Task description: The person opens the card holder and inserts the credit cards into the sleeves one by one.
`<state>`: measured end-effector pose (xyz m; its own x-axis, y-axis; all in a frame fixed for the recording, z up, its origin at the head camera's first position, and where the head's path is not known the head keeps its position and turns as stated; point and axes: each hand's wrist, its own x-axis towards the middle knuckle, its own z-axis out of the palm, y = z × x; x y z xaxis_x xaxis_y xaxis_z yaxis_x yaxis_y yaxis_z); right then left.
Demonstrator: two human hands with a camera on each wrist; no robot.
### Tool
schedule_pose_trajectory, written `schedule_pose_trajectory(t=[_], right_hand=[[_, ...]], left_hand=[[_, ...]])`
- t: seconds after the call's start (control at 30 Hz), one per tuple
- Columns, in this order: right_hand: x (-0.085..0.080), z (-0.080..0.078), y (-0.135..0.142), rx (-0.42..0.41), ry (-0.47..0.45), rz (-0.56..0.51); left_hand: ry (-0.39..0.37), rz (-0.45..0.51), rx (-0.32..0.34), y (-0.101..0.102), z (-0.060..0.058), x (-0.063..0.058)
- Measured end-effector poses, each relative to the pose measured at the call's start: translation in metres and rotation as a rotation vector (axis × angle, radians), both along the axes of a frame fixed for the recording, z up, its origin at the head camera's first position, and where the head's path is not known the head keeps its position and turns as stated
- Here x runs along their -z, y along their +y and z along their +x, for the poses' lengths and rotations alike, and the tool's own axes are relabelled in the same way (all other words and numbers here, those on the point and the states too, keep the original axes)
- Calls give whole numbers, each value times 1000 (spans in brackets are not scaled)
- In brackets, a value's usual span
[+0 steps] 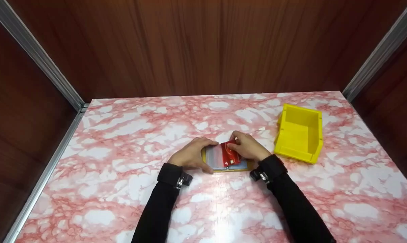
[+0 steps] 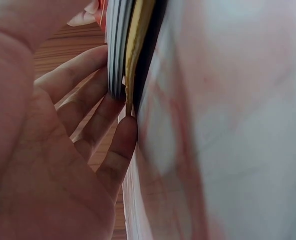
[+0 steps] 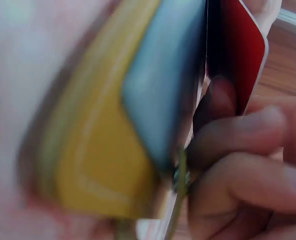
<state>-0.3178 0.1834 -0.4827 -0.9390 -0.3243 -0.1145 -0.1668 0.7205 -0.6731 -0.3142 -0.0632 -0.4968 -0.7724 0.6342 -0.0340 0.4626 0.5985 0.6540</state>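
A yellow card holder (image 1: 231, 170) lies open on the table, its clear plastic sleeves (image 1: 213, 157) facing up. My left hand (image 1: 190, 156) grips its left end, thumb at the near edge and fingers along the far edge. In the left wrist view, fingertips meet the stacked sleeves (image 2: 116, 50) and the yellow cover (image 2: 137, 42). Between thumb and fingers, my right hand (image 1: 250, 147) pinches a red bank card (image 1: 229, 156) with a chip, tilted over the sleeves. The right wrist view shows the red card (image 3: 247, 55) standing apart from the yellow cover (image 3: 107, 165), which has a stitched edge.
To the right of my right hand stands a yellow plastic bin (image 1: 294, 154). The table (image 1: 129, 135) has a red-and-white marbled top. Brown wood-grain panels (image 1: 203, 47) with metal corner rails (image 1: 41, 50) enclose it at the back and sides.
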Motion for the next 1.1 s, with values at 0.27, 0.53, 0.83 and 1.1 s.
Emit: schedule_pose_trajectory(t=[0.27, 0.53, 0.83, 1.1], right_hand=[[3, 2, -9, -16, -52, -125], [-1, 6, -14, -15, 33, -117], [-11, 15, -26, 57, 79, -92], [-20, 21, -35, 63, 127, 1]], left_hand=[[3, 7, -3, -1, 0, -1], [2, 6, -6, -1, -1, 0], [17, 22, 19, -1, -2, 1], [46, 16, 15, 0, -1, 0]])
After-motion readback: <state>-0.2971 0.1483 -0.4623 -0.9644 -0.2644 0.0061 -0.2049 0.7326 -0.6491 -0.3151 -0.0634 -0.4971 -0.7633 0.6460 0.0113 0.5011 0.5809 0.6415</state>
